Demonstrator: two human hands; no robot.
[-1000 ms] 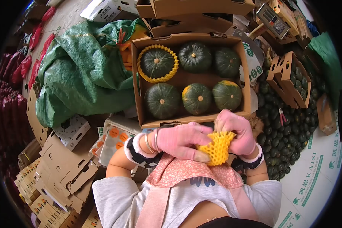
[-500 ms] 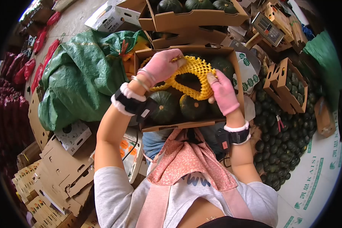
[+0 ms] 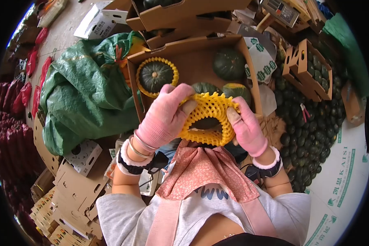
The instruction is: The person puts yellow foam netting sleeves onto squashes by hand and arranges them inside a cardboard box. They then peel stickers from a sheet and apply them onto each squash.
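A yellow foam net (image 3: 211,107) is stretched between my two gloved hands, with a dark green pumpkin (image 3: 205,123) partly visible inside it. My left hand (image 3: 167,115) grips the net's left side, and my right hand (image 3: 247,128) pinches its right side. Behind them lies an open cardboard box (image 3: 192,50). In its left part sits a pumpkin (image 3: 155,76) with a yellow net around it. Another pumpkin (image 3: 228,64), without a net, is at the box's back right. Two more bare pumpkins show just behind the netted one, partly hidden by my hands and the net.
Stacked cardboard boxes (image 3: 184,16) stand behind the open box. A green woven sack (image 3: 84,94) lies at the left, above flattened cardboard (image 3: 76,184). Many small dark green fruits (image 3: 305,141) are piled at the right, near a slotted carton (image 3: 297,67) and a scale (image 3: 281,11).
My hands have moved down toward my body, with the net now around a pumpkin. The back middle of the box, which held a pumpkin one second ago, now shows bare cardboard.
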